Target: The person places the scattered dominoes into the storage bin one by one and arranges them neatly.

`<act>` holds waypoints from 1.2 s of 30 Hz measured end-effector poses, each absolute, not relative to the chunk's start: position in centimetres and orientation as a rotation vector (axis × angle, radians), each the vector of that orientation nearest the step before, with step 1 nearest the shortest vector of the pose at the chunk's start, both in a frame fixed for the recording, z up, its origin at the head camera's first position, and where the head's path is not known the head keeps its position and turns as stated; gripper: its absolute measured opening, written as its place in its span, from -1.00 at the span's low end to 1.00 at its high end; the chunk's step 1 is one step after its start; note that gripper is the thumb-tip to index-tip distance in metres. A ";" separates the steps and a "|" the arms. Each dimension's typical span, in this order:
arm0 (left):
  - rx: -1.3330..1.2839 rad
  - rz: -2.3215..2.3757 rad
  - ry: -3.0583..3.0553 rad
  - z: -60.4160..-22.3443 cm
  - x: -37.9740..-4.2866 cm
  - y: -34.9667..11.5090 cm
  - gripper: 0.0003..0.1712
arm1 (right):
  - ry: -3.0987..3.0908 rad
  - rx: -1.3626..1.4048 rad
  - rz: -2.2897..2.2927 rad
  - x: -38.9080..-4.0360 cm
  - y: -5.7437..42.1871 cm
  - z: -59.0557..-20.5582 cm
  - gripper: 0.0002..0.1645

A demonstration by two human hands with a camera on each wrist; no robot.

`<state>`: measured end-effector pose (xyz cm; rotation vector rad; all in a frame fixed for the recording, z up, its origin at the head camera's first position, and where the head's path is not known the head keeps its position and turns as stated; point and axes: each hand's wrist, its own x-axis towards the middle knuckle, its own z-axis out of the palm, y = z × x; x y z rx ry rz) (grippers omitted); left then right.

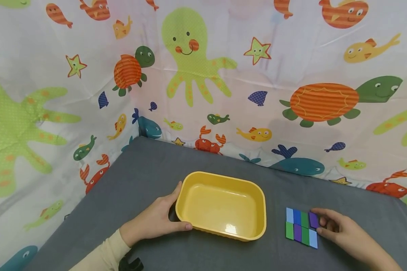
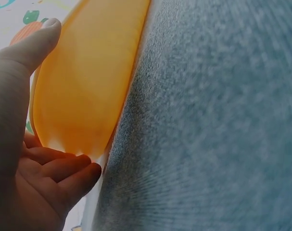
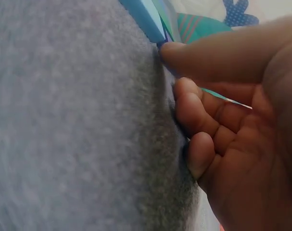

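Note:
A yellow plastic tub (image 1: pixel 220 203) stands on the grey cloth, its inside bare. My left hand (image 1: pixel 157 218) grips its left end, thumb along the near side and fingers round the far corner. In the left wrist view, curled fingertips (image 2: pixel 81 168) press against the tub wall (image 2: pixel 88 82). To the right of the tub, several flat tiles in blue, green and purple lie in two rows. My right hand (image 1: pixel 342 229) pinches a purple tile (image 1: pixel 313 220) at the right end of the far row, slightly askew. Beside it is a light blue tile (image 1: pixel 312 238), seen edge-on in the right wrist view.
Grey cloth (image 1: pixel 149 162) covers the table. A white curtain (image 1: pixel 224 124) printed with sea animals hangs behind it and along the left. A small black object (image 1: pixel 130 264) sits by the left sleeve at the bottom edge.

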<state>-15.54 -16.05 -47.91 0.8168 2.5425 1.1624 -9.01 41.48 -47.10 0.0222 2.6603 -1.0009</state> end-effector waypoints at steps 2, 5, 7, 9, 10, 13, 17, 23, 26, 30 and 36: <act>0.819 1.165 2.547 -48.0 -15.6 -16.0 0.56 | 2.652 0.014 -1.000 -9.0 41.6 -47.2 -0.31; 0.824 1.168 2.554 -48.1 -15.6 -16.0 0.55 | 2.683 -0.003 -0.969 -8.9 41.6 -47.4 -0.33; 0.828 1.174 2.551 -48.1 -15.7 -16.0 0.54 | 2.710 -0.010 -0.954 -8.8 41.5 -47.5 -0.37; 0.831 1.175 2.545 -48.1 -15.7 -15.9 0.54 | 2.734 -0.022 -0.945 -8.7 41.4 -47.5 -0.40; 0.837 1.173 2.545 -48.1 -15.8 -15.9 0.54 | 2.742 -0.025 -0.945 -8.6 41.4 -47.5 -0.42; 0.851 1.175 2.543 -48.1 -15.8 -15.9 0.52 | 2.777 -0.029 -0.954 -8.4 41.4 -47.6 -0.45; 0.862 1.184 2.535 -48.0 -15.7 -15.8 0.51 | 2.843 -0.049 -0.989 -8.2 41.5 -47.8 -0.48; 0.887 1.191 2.535 -48.1 -15.7 -15.6 0.50 | 2.882 -0.044 -1.025 -8.0 41.8 -47.9 -0.48; 0.880 1.192 2.533 -48.1 -15.6 -15.5 0.49 | 2.882 -0.003 -1.015 -8.0 41.8 -47.8 -0.47; 0.860 1.196 2.528 -48.1 -15.4 -15.7 0.49 | 2.878 0.030 -1.002 -8.1 41.6 -47.6 -0.44; 0.865 1.187 2.543 -48.3 -15.4 -15.9 0.49 | 2.890 0.038 -0.999 -8.1 41.0 -47.2 -0.43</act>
